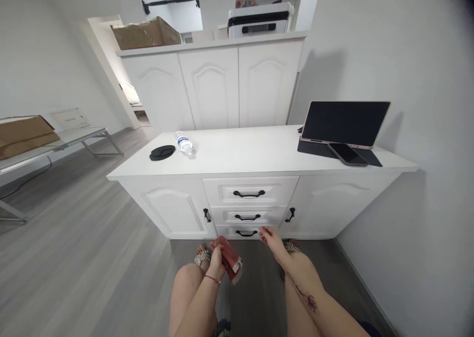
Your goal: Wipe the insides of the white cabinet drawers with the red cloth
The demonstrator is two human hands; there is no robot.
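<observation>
My left hand (217,258) is closed around a small red book-like object (229,259), held low above my knees. My right hand (272,241) reaches forward with its fingers bent, right beside the black handle of the bottom drawer (246,234) of a white cabinet (177,206); nothing shows in it. Above that drawer sit two more closed drawers (249,194), each with a black handle.
On the cabinet top are a black round object (162,152), a plastic water bottle lying down (183,143), a propped tablet (344,124) on a dark mat and a phone (347,154). A white wall stands close on the right. A low table (55,142) stands left, over grey floor.
</observation>
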